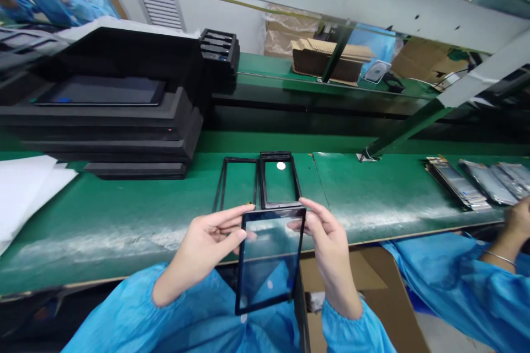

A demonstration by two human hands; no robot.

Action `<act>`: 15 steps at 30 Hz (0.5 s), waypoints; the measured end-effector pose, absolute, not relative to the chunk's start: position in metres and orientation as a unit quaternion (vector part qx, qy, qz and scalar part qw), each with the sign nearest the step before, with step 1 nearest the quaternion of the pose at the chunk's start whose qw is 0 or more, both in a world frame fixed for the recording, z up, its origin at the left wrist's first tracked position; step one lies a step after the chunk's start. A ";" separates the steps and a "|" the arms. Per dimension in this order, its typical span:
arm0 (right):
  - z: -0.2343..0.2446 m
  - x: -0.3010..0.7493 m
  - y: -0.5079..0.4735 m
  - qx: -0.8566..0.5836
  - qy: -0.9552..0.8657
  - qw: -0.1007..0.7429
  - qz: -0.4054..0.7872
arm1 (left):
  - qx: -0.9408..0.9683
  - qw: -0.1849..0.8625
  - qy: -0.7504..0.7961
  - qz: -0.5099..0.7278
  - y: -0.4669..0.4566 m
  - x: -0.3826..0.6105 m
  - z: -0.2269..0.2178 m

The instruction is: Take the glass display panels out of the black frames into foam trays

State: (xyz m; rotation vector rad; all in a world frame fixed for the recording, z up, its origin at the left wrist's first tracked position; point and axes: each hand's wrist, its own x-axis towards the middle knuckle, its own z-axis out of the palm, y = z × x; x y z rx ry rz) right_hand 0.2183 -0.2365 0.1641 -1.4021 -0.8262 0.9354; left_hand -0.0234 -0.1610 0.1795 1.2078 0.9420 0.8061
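A black-bordered, see-through touchscreen glass panel [271,259] is held up in front of my body, tilted, its top edge near the bench edge. My left hand [211,237] grips its upper left edge between thumb and fingers. On the upper right edge, my right hand [327,237] pinches it the same way. Just beyond the panel lies a stack of black rectangular frames [296,176] on the green bench, with a white round spot showing inside the opening. Left of that stack are thinner black frames [222,182], lying slightly askew.
Stacked black foam trays [182,132] stand at the left, a dark flat panel [103,91] in the top one. White sheets [33,187] lie nearby. Several wrapped panels [459,185] rest at the right, near a co-worker's hand [519,220]. A slanted post [409,124] meets the bench.
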 end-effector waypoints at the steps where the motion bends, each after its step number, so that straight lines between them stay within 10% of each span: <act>1: 0.166 0.219 -0.234 -0.604 -0.347 0.591 0.406 | 0.536 0.646 0.415 0.351 -0.162 -0.025 0.180; 15: 0.175 0.203 -0.236 -0.594 -0.324 0.625 0.390 | 0.691 0.510 0.419 0.294 -0.155 -0.032 0.176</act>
